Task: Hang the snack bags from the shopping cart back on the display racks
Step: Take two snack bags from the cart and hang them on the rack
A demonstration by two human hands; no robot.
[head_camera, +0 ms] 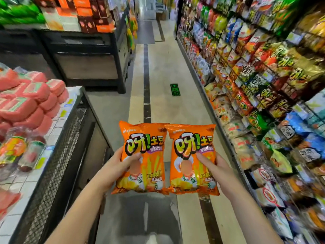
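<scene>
I hold two matching orange snack bags upright, side by side, in front of me. My left hand (121,164) grips the left orange bag (143,155) by its left edge, thumb across the front. My right hand (213,164) grips the right orange bag (191,159) by its right edge, thumb on the front. The bags' inner edges touch or overlap slightly. The display racks (263,76) full of hanging snack bags run along the right side of the aisle. A grey shape low in the centre (140,217) may be the shopping cart; it is blurred.
On the left stands a black mesh-sided display table (58,164) stacked with pink packs (26,103) and wrapped goods. Behind it is a dark shelving unit (88,55) with boxed goods on top. The tiled aisle floor (163,76) stretches ahead between them.
</scene>
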